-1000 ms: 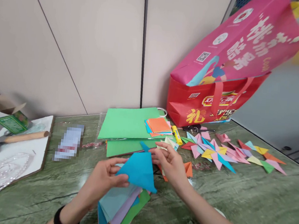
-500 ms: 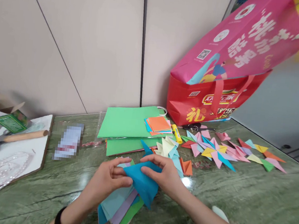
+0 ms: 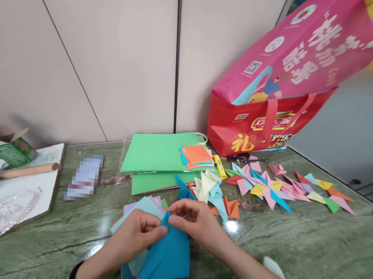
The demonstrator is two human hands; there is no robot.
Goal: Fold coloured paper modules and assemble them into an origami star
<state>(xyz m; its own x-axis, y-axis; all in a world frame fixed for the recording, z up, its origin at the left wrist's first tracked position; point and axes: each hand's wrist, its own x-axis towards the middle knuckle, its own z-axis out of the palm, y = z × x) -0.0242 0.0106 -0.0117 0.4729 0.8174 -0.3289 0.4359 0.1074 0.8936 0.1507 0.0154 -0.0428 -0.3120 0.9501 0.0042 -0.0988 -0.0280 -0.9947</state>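
A sheet of blue paper (image 3: 174, 258), partly folded with a narrow pointed top, is held up between my two hands. My left hand (image 3: 138, 236) pinches its left edge near the tip, thumb in front. From the other side, my right hand (image 3: 194, 220) grips the paper close to the same tip with thumb and fingers. Beneath lies a fanned stack of coloured paper sheets (image 3: 139, 205), mostly covered by the hands and the blue sheet. Just beyond my right hand are folded paper pieces in cream (image 3: 204, 185), dark blue (image 3: 183, 187) and orange (image 3: 231, 207).
Green sheets (image 3: 158, 152) lie at the back with small orange squares (image 3: 198, 154) and a yellow glue stick (image 3: 219, 167). Many folded paper pieces (image 3: 271, 188) spread rightward before a red bag (image 3: 228, 126). On the left, a white board (image 3: 44, 178) carries a hammer (image 3: 30, 169) and beads (image 3: 1, 217).
The blue paper has turned from a slanted, folded-over shape to hanging with its point upward. Both hands have come closer together at that tip, uncovering more of the stack behind.
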